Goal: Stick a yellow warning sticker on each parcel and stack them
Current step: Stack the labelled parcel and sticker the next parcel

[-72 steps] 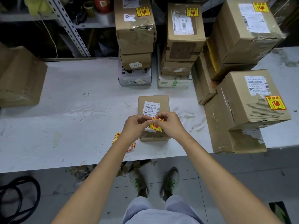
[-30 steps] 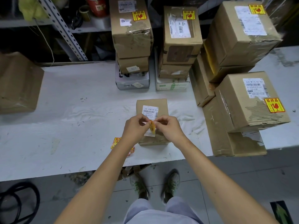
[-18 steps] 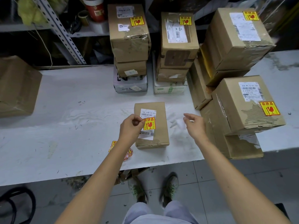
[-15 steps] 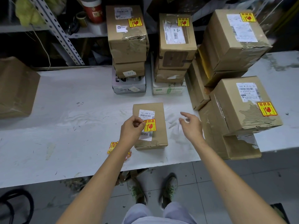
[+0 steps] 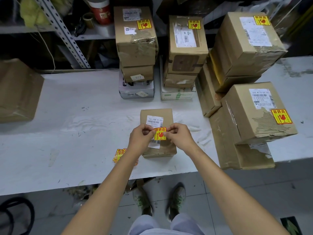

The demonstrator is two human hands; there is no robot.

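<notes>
A small brown parcel (image 5: 157, 113) lies flat on the white bench (image 5: 76, 133) near its front edge, directly ahead of the person, with a white barcode label on its top face. Over the lower part of that label both hands meet on one yellow warning sticker (image 5: 160, 134): the left hand (image 5: 140, 139) pinches its left edge between thumb and forefinger, and the right hand (image 5: 179, 136) pinches its right edge the same way, the other fingers curled in. The sticker faces up, red print showing (whether it already touches the parcel or is held just above it cannot be told). Just left of the parcel, partly hidden under the left forearm, a small pile of spare stickers (image 5: 119, 154) lies fanned on the bench. Behind the parcel stand two stacks of boxes, the left stack (image 5: 135, 48) and the middle stack (image 5: 186, 53), each with a yellow sticker on its topmost box. To the right is a taller heap of boxes (image 5: 245, 48), its top box stickered as well, and in front of it a labelled box (image 5: 254, 116) with a sticker at its near right corner rests on a flatter carton that overhangs the bench edge. A large plain box (image 5: 17, 92) sits well apart at the far left of the bench.
</notes>
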